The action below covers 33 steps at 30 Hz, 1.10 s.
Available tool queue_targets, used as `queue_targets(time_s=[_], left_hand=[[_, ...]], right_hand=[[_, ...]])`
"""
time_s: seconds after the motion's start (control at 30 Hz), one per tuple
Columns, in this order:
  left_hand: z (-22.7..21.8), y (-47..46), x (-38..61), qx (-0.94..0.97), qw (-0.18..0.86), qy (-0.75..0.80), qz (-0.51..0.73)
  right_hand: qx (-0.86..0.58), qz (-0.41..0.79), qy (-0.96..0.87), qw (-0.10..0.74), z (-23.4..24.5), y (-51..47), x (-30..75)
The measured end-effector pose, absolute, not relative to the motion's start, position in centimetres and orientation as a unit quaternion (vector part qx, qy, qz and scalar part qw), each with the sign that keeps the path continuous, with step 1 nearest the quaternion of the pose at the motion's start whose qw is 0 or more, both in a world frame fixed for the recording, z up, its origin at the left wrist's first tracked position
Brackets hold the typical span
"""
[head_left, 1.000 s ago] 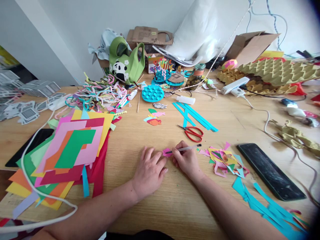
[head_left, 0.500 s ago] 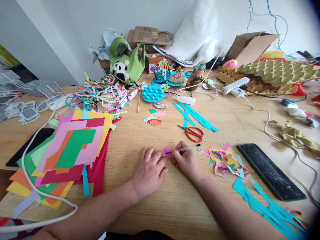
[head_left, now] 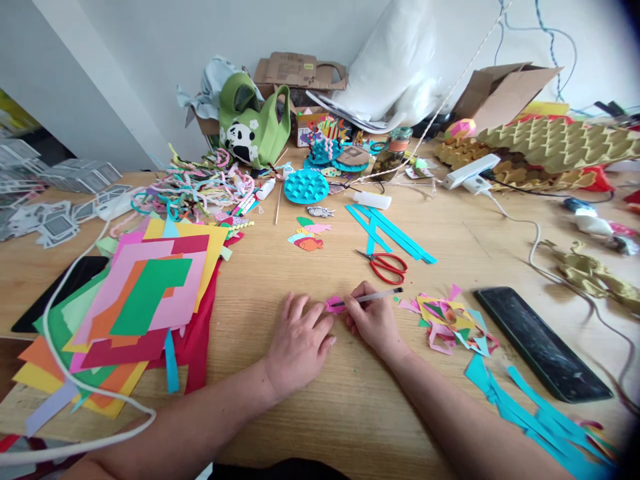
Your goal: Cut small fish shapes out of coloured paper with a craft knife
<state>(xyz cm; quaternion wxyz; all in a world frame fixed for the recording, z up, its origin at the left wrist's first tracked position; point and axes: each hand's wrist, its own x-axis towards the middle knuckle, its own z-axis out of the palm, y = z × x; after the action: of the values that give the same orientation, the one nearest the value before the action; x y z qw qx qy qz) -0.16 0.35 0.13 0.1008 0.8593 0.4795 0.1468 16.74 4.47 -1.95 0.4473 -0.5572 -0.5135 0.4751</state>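
A small magenta paper cutout [head_left: 333, 305] lies on the wooden table between my hands. My right hand [head_left: 371, 315] pinches a pen [head_left: 383, 295], its tip down on the cutout. My left hand [head_left: 301, 340] rests with fingers spread, the fingertips at the cutout's left edge. Beyond them lie several colored paper fish [head_left: 312, 245], one of them orange. Red-handled scissors [head_left: 387, 268] lie near blue paper strips [head_left: 400, 235]. Part of the cutout is hidden by my fingers.
A stack of colored paper [head_left: 155, 293] is on the left. Paper scraps [head_left: 445, 320] and a black phone-like slab [head_left: 543, 343] lie on the right. A green panda bag [head_left: 255, 130], pipe cleaners [head_left: 200, 187] and egg trays [head_left: 560, 150] stand farther back. A white cable [head_left: 537, 233] crosses the right side.
The pen in my right hand has tilted very slightly. Both hands stay in the same place and nothing else has visibly moved.
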Motion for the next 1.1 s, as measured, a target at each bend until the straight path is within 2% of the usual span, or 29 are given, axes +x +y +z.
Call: queue_targets(time_s=[1.1], left_hand=[[0.17,0.38,-0.16,0.858,0.105,0.478,0.154]], right_hand=[[-0.560,0.465,-0.529,0.436,-1.69,4.35,16.72]])
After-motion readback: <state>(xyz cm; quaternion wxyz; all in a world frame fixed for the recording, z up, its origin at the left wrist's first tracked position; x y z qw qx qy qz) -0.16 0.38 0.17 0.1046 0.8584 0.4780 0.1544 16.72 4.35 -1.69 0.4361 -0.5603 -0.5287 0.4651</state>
